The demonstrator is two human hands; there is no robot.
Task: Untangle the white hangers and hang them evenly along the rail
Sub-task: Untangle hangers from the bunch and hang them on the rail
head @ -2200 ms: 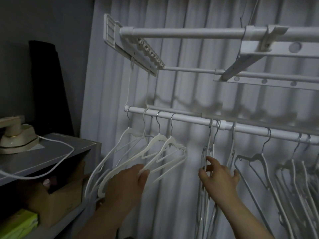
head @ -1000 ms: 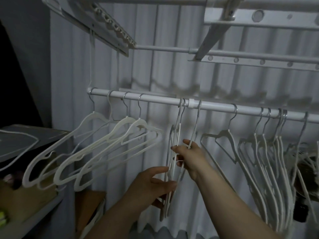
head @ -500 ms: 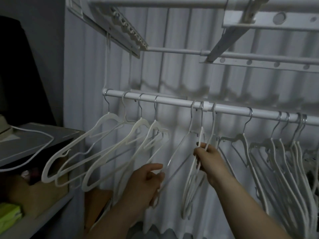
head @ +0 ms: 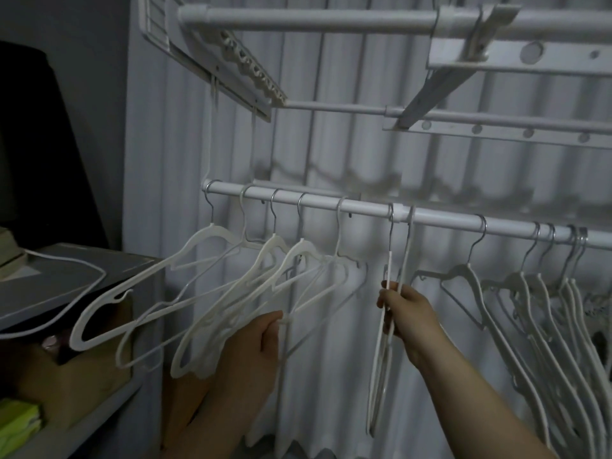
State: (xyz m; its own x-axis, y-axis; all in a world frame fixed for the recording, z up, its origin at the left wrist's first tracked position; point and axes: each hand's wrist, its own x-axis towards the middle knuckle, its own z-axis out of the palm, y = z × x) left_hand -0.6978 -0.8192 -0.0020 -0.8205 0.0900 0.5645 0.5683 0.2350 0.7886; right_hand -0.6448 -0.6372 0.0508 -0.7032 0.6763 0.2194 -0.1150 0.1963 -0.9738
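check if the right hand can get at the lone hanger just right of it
Probably yes: the lone hanger hangs close beside the right hand with nothing between. But that hand grips two hangers, so it must let go first.

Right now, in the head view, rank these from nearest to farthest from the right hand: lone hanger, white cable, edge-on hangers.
1. Edge-on hangers: gripped by the right hand.
2. Lone hanger: just right.
3. White cable: far left.

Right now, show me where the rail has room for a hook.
Widest bare stretch of rail lies between the pair of hangers in the right hand and the lone hanger beyond. A shorter gap sits left of that pair. Far-right hooks are bunched.
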